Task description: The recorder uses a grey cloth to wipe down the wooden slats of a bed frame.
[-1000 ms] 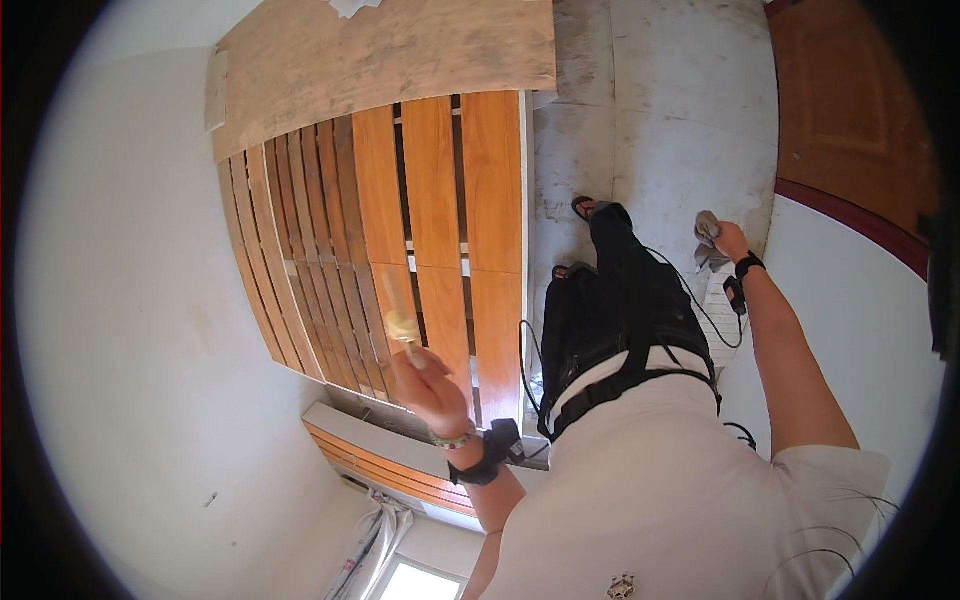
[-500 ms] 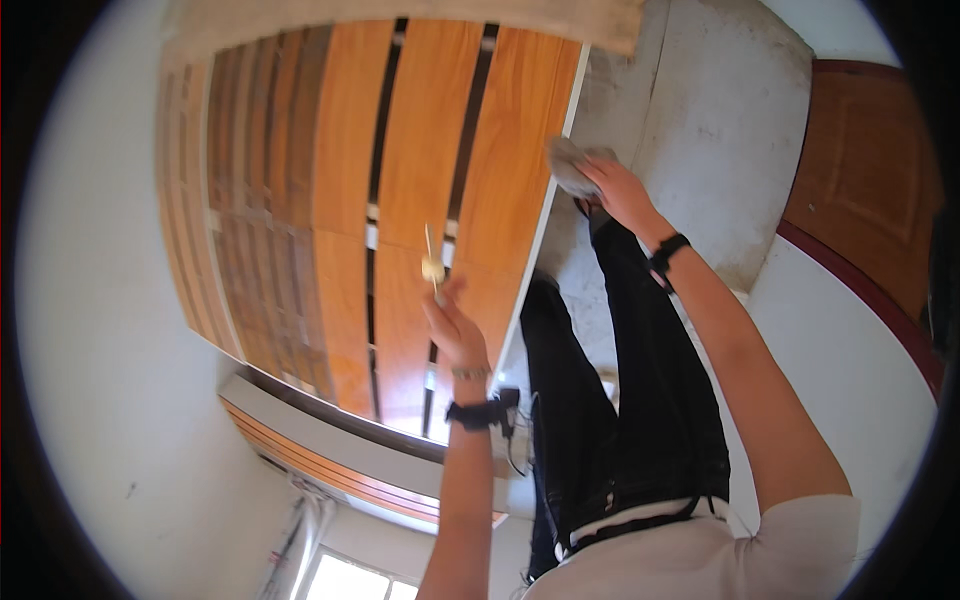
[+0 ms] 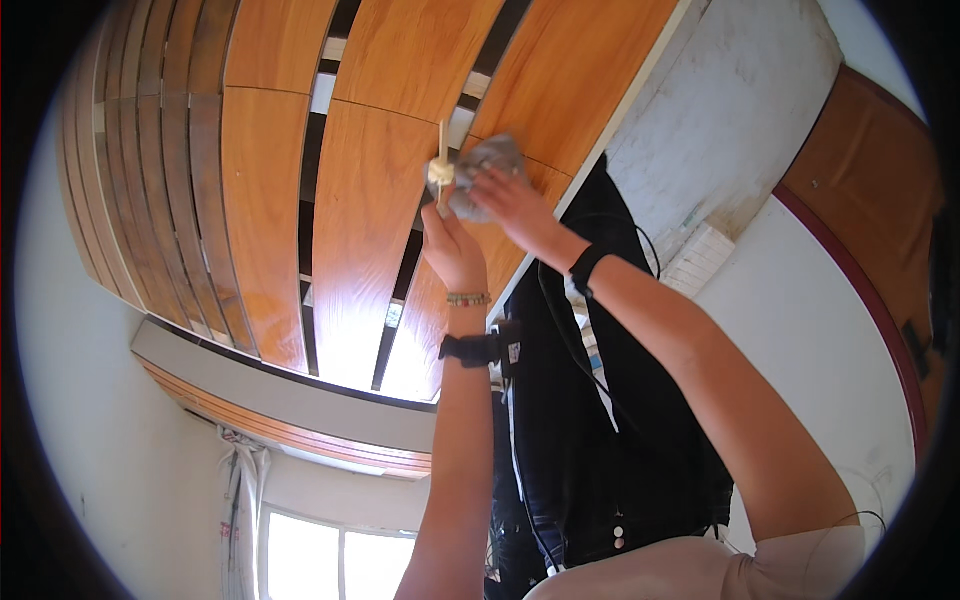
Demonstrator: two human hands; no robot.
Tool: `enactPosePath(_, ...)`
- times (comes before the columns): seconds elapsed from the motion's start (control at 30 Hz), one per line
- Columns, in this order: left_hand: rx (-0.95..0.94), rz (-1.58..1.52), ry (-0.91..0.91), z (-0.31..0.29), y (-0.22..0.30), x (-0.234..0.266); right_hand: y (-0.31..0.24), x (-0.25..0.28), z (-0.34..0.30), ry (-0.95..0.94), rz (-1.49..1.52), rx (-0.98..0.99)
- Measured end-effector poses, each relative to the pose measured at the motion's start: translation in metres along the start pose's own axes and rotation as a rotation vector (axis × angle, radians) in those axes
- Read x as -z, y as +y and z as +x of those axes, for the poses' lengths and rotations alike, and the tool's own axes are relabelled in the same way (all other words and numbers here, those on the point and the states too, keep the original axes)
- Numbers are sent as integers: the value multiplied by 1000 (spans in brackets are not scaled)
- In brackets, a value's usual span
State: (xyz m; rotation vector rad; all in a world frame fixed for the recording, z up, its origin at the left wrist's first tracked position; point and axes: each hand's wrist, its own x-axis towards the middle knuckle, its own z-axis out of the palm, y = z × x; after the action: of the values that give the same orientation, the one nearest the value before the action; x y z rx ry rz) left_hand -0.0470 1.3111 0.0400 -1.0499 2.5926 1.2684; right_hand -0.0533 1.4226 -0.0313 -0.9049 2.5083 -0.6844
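Observation:
My left hand (image 3: 455, 245) is closed around the lower end of a thin pale wooden stick (image 3: 443, 140). The stick points up and carries a cream-yellow lump (image 3: 440, 173) partway along it. My right hand (image 3: 522, 212) grips a soft grey cloth (image 3: 492, 160), blurred by motion, against its palm side. Part of the grey cloth shows behind the stick and lump, so the two hands are close together. Whether the cloth touches the stick I cannot tell. Both hands are above orange-brown wooden slats (image 3: 370, 180).
The slats form a bed base with dark gaps between them and a pale edge rail (image 3: 640, 75). A headboard-like panel (image 3: 290, 385) stands beside a window (image 3: 305, 555) and curtain (image 3: 243, 480). A brown door (image 3: 865, 190) is at the right. A black cable (image 3: 580, 360) hangs by my legs.
My right hand has brought the grey cloth from beyond the bed rail leftward to beside the stick. The left hand has risen in view, still holding the stick. My view has shifted.

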Motion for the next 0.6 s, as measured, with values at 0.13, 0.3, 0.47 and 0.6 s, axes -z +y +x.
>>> enactPosePath(0.13,95,-83,51,-4,-14,12,-15,-9,4,-85,73,99)
enactPosePath(0.3,104,-92,65,1,-37,35,13,23,-15,-297,136,128)
enactPosePath(0.47,139,-199,145,12,-38,23,94,84,-37,-152,174,-76)
enactPosePath(0.6,51,-185,221,44,-22,8,98,113,12,274,432,-584)
